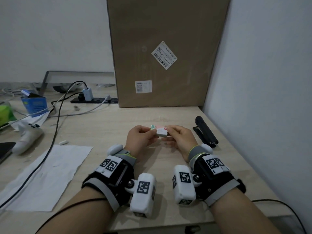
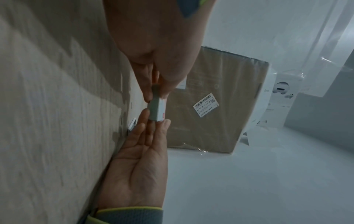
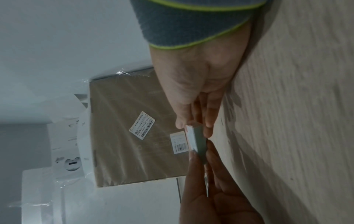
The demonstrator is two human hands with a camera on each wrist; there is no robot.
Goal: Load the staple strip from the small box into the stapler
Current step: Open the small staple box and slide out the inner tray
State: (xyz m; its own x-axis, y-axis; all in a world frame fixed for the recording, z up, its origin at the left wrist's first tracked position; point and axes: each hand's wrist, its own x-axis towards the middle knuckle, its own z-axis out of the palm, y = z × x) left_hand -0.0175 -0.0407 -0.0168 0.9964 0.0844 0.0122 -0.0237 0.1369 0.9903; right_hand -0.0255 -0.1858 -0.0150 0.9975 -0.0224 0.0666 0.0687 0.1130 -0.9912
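Both hands hold the small staple box (image 1: 159, 130) just above the middle of the wooden desk (image 1: 104, 125). It is a pale box with a pink top and grey sides (image 2: 156, 109) (image 3: 197, 141). My left hand (image 1: 152, 131) (image 2: 156, 119) pinches its left end between thumb and fingers. At the other end my right hand (image 1: 168, 130) (image 3: 201, 153) pinches it the same way. No staple strip shows. The black stapler (image 1: 205, 130) lies closed on the desk just right of my right hand, untouched.
A tall cardboard box (image 1: 162, 53) stands behind the hands, with a wall close on the right. To the left are a white sheet of paper (image 1: 45, 176), a black cable (image 1: 55, 137), a white game controller (image 1: 27, 137), a blue carton (image 1: 33, 103) and a power strip (image 1: 94, 99).
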